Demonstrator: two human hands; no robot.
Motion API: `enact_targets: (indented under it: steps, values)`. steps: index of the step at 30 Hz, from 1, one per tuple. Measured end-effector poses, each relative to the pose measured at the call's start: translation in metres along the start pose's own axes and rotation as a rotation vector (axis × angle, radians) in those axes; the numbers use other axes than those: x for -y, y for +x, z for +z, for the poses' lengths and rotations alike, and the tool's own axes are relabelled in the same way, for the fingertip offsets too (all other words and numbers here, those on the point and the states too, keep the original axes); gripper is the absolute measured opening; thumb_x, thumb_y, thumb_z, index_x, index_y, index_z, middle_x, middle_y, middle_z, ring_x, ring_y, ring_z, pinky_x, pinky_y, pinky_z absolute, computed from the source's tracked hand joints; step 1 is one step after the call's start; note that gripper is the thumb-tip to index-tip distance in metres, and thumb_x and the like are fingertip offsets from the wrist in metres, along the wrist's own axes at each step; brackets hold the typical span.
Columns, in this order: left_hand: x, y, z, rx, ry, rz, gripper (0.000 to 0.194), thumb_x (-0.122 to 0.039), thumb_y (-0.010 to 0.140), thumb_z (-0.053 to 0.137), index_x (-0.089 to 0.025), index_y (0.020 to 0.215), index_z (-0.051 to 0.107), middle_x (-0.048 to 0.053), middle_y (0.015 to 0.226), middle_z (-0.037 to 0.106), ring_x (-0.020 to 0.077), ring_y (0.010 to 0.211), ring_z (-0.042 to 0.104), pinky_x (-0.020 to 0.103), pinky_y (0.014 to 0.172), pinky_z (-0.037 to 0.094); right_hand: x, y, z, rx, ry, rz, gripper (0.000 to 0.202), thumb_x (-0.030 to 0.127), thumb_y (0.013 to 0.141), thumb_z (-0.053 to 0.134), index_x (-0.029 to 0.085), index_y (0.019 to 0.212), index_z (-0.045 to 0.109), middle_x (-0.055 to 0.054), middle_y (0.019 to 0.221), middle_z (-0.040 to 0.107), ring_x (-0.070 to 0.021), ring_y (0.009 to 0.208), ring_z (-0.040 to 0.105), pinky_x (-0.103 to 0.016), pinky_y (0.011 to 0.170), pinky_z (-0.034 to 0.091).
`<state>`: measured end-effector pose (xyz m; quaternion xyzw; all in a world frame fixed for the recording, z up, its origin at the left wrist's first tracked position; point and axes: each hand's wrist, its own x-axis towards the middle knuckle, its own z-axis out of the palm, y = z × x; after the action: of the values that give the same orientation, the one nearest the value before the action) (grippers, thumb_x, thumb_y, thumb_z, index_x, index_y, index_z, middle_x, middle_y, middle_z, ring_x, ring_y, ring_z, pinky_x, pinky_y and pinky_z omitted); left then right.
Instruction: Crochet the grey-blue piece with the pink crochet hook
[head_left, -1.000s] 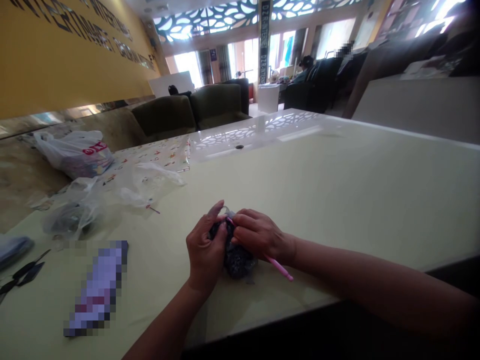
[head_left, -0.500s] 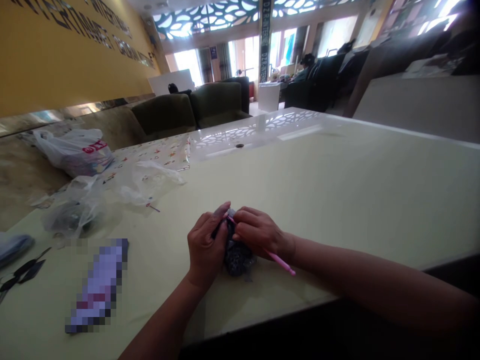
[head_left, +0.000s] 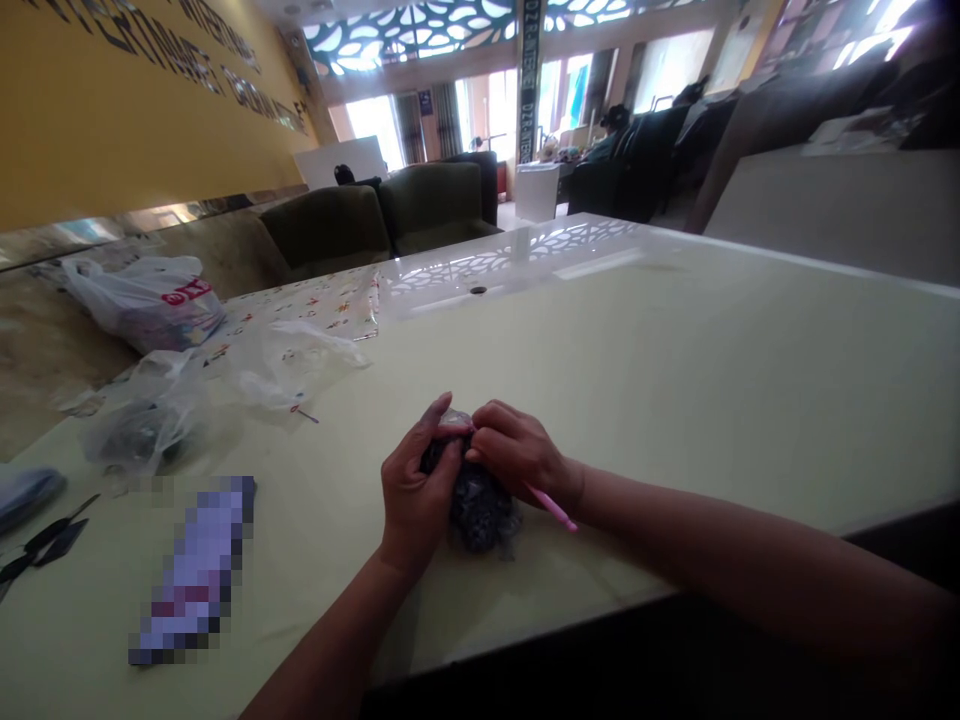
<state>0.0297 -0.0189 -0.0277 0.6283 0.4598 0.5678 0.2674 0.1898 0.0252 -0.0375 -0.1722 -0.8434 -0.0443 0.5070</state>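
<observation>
- At the far left of the bench [head_left: 697, 390], well apart from the hands, lay a dark tool [head_left: 37, 550], probably scissors, and a pixelated lilac item [head_left: 196, 565] whose nature could not be told.
- Beyond them sat a clear plastic bag [head_left: 142, 435] with something dark inside, and farther back a white carrier bag [head_left: 154, 300] with red lettering.
- The left forearm slanted up from the bottom edge, and the left hand [head_left: 420, 480] stood on its side, one finger raised, the thumb pressed inward. Its grip was closed on the upper part of a dark yarn bundle.
- The dark yarn bundle [head_left: 480, 510] was between the hands, near the front edge of the bench, its lower part hanging below the fingers; clear film seemed to surround it.
- The step in hand looked like working a stitch at the top of the yarn. The next move seemed to call for a steady left pinch and a small turn of the right wrist.
- The right forearm reached in from the right edge, and the right hand [head_left: 517, 445] met the left fingertips, knuckles up. Its grip was closed around a pink crochet hook [head_left: 553, 508], whose tail slanted down to the right; the fingers hid most of its working end.
</observation>
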Motion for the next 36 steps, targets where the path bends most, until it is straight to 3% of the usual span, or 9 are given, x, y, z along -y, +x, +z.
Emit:
enact_targets:
  steps: [5, 9, 13, 17, 23, 30, 36]
  values:
    - [-0.002, 0.004, -0.002, 0.035, -0.066, -0.08, 0.066, -0.02, 0.085, 0.067, -0.033, 0.146, 0.047, 0.002, 0.107, 0.068, 0.0138, 0.088, 0.064, 0.031, 0.094, 0.05, -0.001, 0.001, -0.009, -0.04, 0.106, 0.061, 0.03, 0.028, 0.103, 0.046, 0.015, 0.078, 0.055, -0.005, 0.085, 0.051, -0.0123, 0.07, 0.046, -0.024, 0.062, 0.042]
    - [-0.004, 0.011, -0.008, 0.109, -0.199, -0.235, 0.076, -0.023, 0.084, 0.069, -0.032, 0.152, 0.037, 0.0, 0.094, 0.068, 0.015, 0.093, 0.064, 0.031, 0.096, 0.047, 0.0, 0.004, -0.016, 0.007, 0.341, 0.19, 0.027, 0.027, 0.101, 0.049, 0.014, 0.079, 0.057, -0.006, 0.088, 0.055, -0.0111, 0.072, 0.052, -0.023, 0.065, 0.045]
    - [-0.004, 0.016, -0.012, 0.111, -0.377, -0.364, 0.077, -0.023, 0.082, 0.071, -0.029, 0.151, 0.039, 0.0, 0.094, 0.068, 0.0153, 0.095, 0.065, 0.031, 0.094, 0.047, -0.002, 0.011, -0.023, 0.005, 0.533, 0.302, 0.033, 0.03, 0.103, 0.046, 0.015, 0.075, 0.056, -0.005, 0.084, 0.057, -0.0113, 0.074, 0.055, -0.024, 0.066, 0.046]
    - [-0.003, 0.018, -0.014, 0.09, -0.424, -0.43, 0.074, -0.022, 0.079, 0.073, -0.027, 0.148, 0.044, -0.001, 0.091, 0.067, 0.013, 0.087, 0.064, 0.028, 0.088, 0.048, -0.005, 0.016, -0.028, 0.102, 0.626, 0.307, 0.039, 0.034, 0.104, 0.044, 0.014, 0.072, 0.054, -0.005, 0.083, 0.058, -0.0107, 0.071, 0.054, -0.024, 0.065, 0.046]
    - [-0.004, 0.017, -0.013, 0.035, -0.425, -0.432, 0.071, -0.02, 0.077, 0.073, -0.025, 0.144, 0.049, -0.001, 0.088, 0.065, 0.0123, 0.082, 0.063, 0.027, 0.082, 0.05, -0.006, 0.018, -0.029, 0.199, 0.592, 0.245, 0.039, 0.036, 0.104, 0.044, 0.015, 0.072, 0.05, -0.006, 0.085, 0.056, -0.012, 0.077, 0.053, -0.026, 0.07, 0.047]
    - [-0.005, 0.017, -0.013, 0.035, -0.346, -0.391, 0.07, -0.022, 0.078, 0.073, -0.024, 0.144, 0.05, 0.0, 0.092, 0.066, 0.0132, 0.086, 0.064, 0.027, 0.085, 0.049, -0.003, 0.016, -0.025, 0.16, 0.457, 0.153, 0.031, 0.03, 0.103, 0.044, 0.015, 0.077, 0.053, -0.007, 0.085, 0.056, -0.0139, 0.079, 0.052, -0.027, 0.071, 0.046]
    - [-0.006, 0.017, -0.014, 0.031, -0.352, -0.415, 0.068, -0.022, 0.078, 0.073, -0.023, 0.142, 0.052, 0.001, 0.091, 0.067, 0.0149, 0.087, 0.064, 0.029, 0.087, 0.049, -0.002, 0.014, -0.025, 0.129, 0.463, 0.216, 0.03, 0.028, 0.103, 0.045, 0.015, 0.077, 0.053, -0.006, 0.087, 0.056, -0.0116, 0.075, 0.053, -0.025, 0.069, 0.046]
